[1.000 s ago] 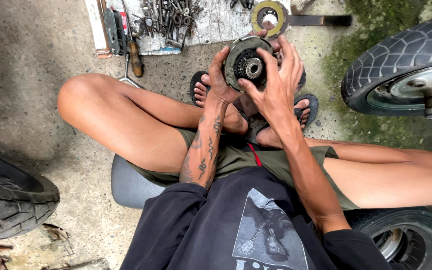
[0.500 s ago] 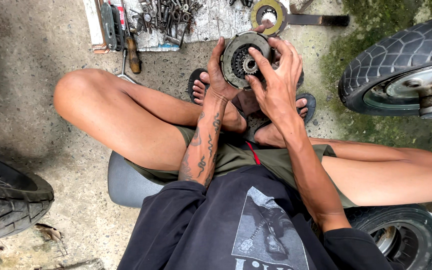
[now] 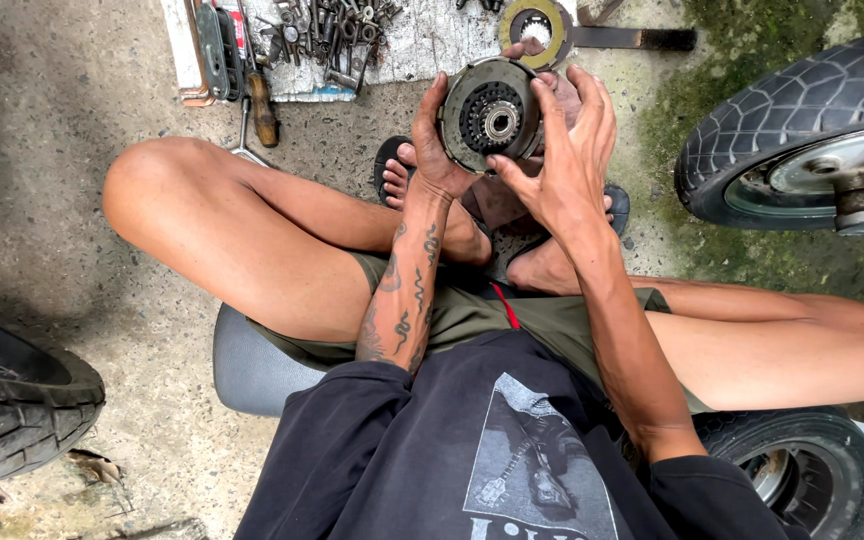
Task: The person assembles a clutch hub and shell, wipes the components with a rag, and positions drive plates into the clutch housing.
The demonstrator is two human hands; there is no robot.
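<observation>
Clutch assembly [image 3: 490, 115], round and dark with a toothed hub at its centre, sits raised above my crossed legs, clamped between both hands. My left hand [image 3: 439, 140] grips its left rim; my right hand [image 3: 562, 150] wraps the right side, fingers spread over the edge. Below me I see rough concrete floor [image 3: 62, 150]. Ahead lies a white board [image 3: 422, 45] strewn with metal tools, a ring-shaped part [image 3: 537, 20] just beside it. A motorcycle tyre [image 3: 802, 110] stands at right on mossy ground, another tyre [image 3: 12, 410] at left.

Both hands, left hand [image 3: 439, 150] and right hand [image 3: 564, 160], clasp a round toothed metal disc [image 3: 487, 112] just below the tool mat [image 3: 422, 45].
</observation>
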